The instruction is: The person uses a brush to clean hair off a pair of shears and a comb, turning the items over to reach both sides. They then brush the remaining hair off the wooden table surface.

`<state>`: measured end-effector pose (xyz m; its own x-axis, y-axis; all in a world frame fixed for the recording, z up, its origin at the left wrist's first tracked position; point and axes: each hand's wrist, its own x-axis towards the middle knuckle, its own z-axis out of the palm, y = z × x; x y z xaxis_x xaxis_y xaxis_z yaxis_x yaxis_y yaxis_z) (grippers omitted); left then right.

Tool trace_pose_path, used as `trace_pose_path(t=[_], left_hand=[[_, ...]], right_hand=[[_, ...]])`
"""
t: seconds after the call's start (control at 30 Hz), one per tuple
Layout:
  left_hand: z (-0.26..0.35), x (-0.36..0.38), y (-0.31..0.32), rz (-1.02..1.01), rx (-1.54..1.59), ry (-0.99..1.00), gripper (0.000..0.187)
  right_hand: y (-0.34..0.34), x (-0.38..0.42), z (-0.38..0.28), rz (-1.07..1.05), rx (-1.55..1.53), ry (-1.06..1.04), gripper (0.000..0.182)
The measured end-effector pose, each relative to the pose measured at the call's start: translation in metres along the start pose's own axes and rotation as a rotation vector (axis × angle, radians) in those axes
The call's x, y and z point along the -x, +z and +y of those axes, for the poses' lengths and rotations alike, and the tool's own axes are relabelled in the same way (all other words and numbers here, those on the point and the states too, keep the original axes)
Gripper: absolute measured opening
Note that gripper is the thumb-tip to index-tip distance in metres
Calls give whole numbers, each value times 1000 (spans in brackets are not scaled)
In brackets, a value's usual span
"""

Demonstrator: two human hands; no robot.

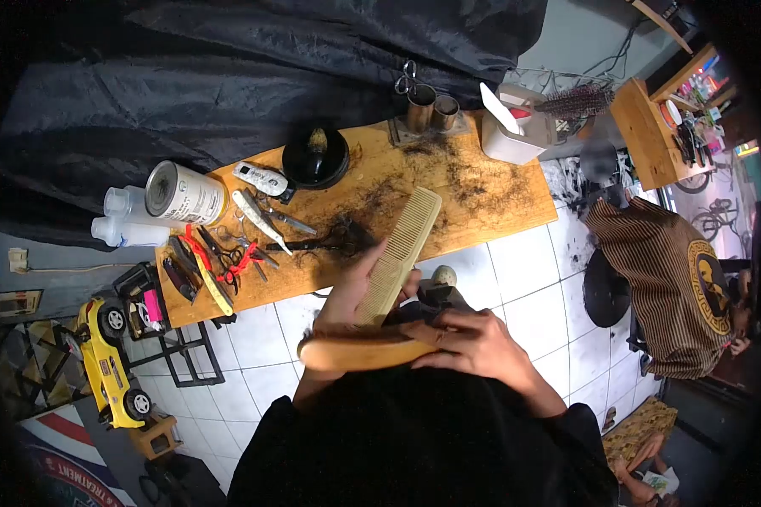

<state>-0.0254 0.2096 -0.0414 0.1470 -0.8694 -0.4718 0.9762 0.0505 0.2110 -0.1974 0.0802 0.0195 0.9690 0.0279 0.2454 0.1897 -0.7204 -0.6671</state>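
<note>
My left hand (344,297) is shut on a large cream-coloured comb (403,247), which points up and away over the wooden shelf (490,198). My right hand (475,342) grips the right end of a wooden-backed brush (359,352) that lies crosswise in front of my left wrist, close to my black-clad body. A dark clipper-like tool (437,296) with a round knob shows between the two hands; who holds it I cannot tell. Hair clippings are scattered on the shelf just beyond the comb.
The shelf carries scissors and razors (237,245), a tin can (182,194), plastic bottles (127,215), a black bowl (315,157), metal cups (431,110) and a white container (516,135). A black cape hangs behind. A yellow toy car (110,359) stands left; a person in a striped shirt (676,287) sits right.
</note>
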Motion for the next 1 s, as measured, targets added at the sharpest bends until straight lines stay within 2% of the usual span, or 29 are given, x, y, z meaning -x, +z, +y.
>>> trace_pose_path(t=[0.03,0.07,0.1,0.13,0.17,0.2,0.27,0.33,0.37,0.4,0.43,0.47,0.53,0.6,0.63,0.67,0.7,0.73,0.8,0.9,0.93,0.97,1.0], left_hand=[[-2,-5,-18,-15,-32,-31,44],[0,-3,-5,-34,-63,-64,44],[-13,3,14,220,-151,132,44],[-10,2,10,216,-148,137,44],[-4,3,0,32,-69,51,43],[-1,5,-5,-149,10,-36,43],[-2,6,2,-114,49,-18,43],[-3,4,7,-75,58,64,44],[-2,0,1,-78,56,62,44],[0,-5,-11,-170,24,-2,44],[1,-8,-17,-259,-7,-66,44],[2,-6,-9,-258,-9,-67,44],[3,-3,7,-267,13,-80,45],[-1,-4,5,-305,56,-100,46],[-4,-3,2,-304,69,-68,46],[-4,-2,3,-302,81,-34,47],[1,1,5,-241,11,-71,45],[0,4,10,-242,13,-70,45],[-2,6,18,-267,178,-47,44],[-2,8,22,-143,120,-7,42],[-3,9,28,-143,120,-6,42],[-5,10,37,23,-11,73,40],[-6,10,42,190,-142,150,38]], right_hand=[[2,4,10,35,149,-31,36],[-2,4,23,114,34,80,31],[-9,4,33,197,-4,232,26],[-12,9,53,374,78,282,25],[-24,5,57,458,244,422,25],[-36,-4,54,581,275,594,24],[-46,-3,52,606,241,658,24],[-39,7,50,462,70,523,26],[-28,10,48,344,-77,383,27],[-19,11,36,261,-120,320,27],[-17,9,22,84,-171,241,33],[-9,7,17,47,-199,105,37],[-10,0,8,-58,-136,86,36],[-10,7,28,70,-93,234,30],[-18,5,41,176,-119,247,28],[-22,6,50,325,-70,357,25],[-25,10,71,444,91,269,29],[-37,-3,59,533,154,535,34],[-47,-2,64,556,239,655,39],[-40,3,51,525,52,564,39],[-34,9,50,423,-4,393,39],[-25,11,39,365,-164,309,38],[-22,10,28,243,-173,195,38]])
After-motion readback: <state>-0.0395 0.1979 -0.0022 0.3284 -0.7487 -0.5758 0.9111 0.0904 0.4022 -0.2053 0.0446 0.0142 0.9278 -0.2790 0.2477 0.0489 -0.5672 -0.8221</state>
